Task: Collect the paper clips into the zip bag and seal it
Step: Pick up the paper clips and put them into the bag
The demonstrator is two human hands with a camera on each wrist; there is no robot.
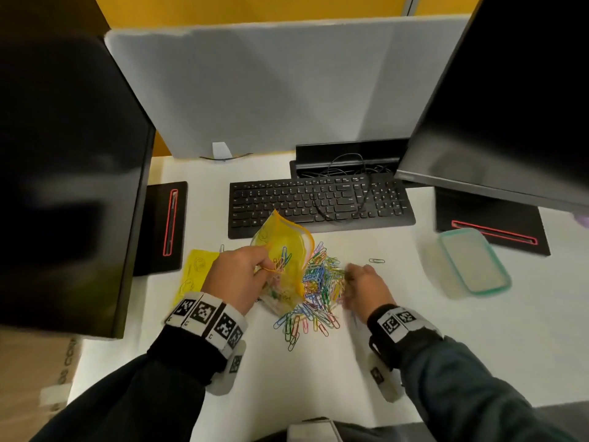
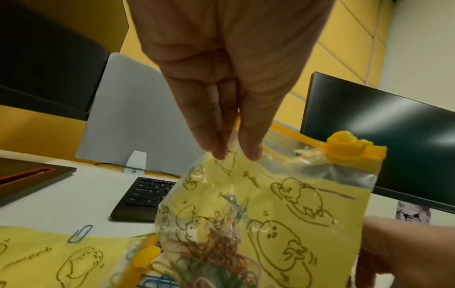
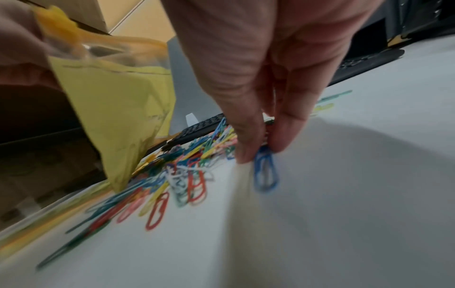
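A yellow zip bag [image 1: 284, 250] with cartoon prints stands upright on the white desk, mouth unsealed, several clips inside. My left hand [image 1: 237, 275] pinches its top edge; in the left wrist view the fingertips [image 2: 248, 154] hold the bag [image 2: 258, 214] beside its yellow slider [image 2: 344, 148]. A heap of coloured paper clips [image 1: 318, 291] lies right of the bag. My right hand [image 1: 363, 288] is at the heap's right side. In the right wrist view thumb and finger pinch a blue clip [image 3: 265, 171] just above the desk, the heap [image 3: 177, 169] and bag [image 3: 128, 109] to its left.
A second yellow bag [image 1: 194, 272] lies flat left of my left hand. A black keyboard [image 1: 318, 202] sits behind the heap. A lidded clear box [image 1: 471, 263] stands at the right. One stray clip [image 1: 376, 260] lies apart. Monitors [image 1: 510, 100] flank both sides.
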